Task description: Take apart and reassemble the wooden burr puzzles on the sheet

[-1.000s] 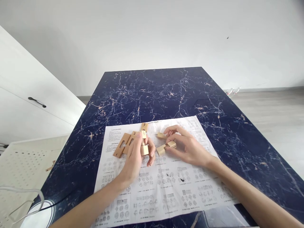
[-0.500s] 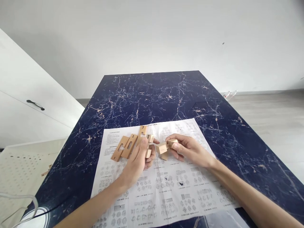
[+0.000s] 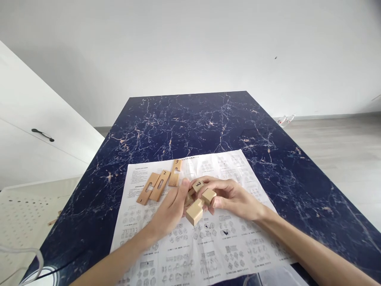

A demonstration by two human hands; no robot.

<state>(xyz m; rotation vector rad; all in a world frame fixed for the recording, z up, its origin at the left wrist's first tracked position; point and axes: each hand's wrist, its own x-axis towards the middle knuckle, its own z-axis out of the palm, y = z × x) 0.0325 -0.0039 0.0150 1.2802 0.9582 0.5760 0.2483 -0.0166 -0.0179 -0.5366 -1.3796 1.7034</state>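
My left hand (image 3: 172, 202) is closed round a notched wooden puzzle piece (image 3: 197, 185) with a "3" on its end; its lower part is hidden by the fingers. Between the fingers of my right hand (image 3: 233, 196) is another notched wooden puzzle piece (image 3: 195, 212). The two pieces are close together, but I cannot tell whether they interlock. Left of my hands, three flat slotted wooden pieces lie on the paper: one marked "1" (image 3: 145, 194), one marked "2" (image 3: 158, 192) and one marked "3" (image 3: 175, 178).
Under my hands a creased instruction sheet (image 3: 184, 262) with printed diagrams covers the near part of the dark blue marbled table (image 3: 178, 123). A white perforated surface (image 3: 26, 214) and a white cable (image 3: 38, 258) are at the lower left. Behind stands a white wall.
My right hand has moved left with its piece, bringing it against or close to the piece in my left hand. The "3" end now faces up between the hands.
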